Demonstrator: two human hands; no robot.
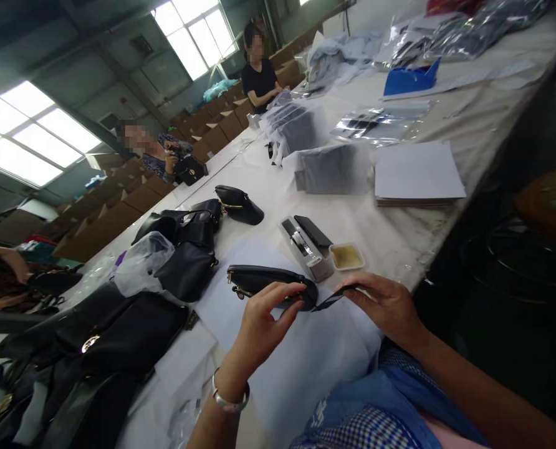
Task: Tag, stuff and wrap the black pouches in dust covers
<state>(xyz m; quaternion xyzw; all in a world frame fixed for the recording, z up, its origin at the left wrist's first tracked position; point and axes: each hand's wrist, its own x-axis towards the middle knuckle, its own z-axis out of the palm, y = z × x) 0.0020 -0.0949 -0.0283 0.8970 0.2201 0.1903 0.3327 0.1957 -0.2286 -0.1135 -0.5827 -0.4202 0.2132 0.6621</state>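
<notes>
A small black zip bag (263, 277) with gold-coloured fittings lies on white paper (282, 355) in front of me. My left hand (271, 318) is at the bag's right end, thumb and index finger pinched close together; what sits between the tips is too small to make out. In my right hand (388, 305), thumb and fingers grip a thin black tag (336, 297), whose lower left corner comes close to the bag. Behind the bag stand a grey tape dispenser (306, 249), a dark flat case (313, 231) and a small tray of yellowish stuff (346, 256).
Black bags (119, 337) are heaped at the left, with another bag (239, 204) farther back. Wrapped parcels (329, 169), a stack of white card (418, 171) and a blue holder (411, 79) occupy the far right. Co-workers sit across the table beside cardboard boxes (105, 218).
</notes>
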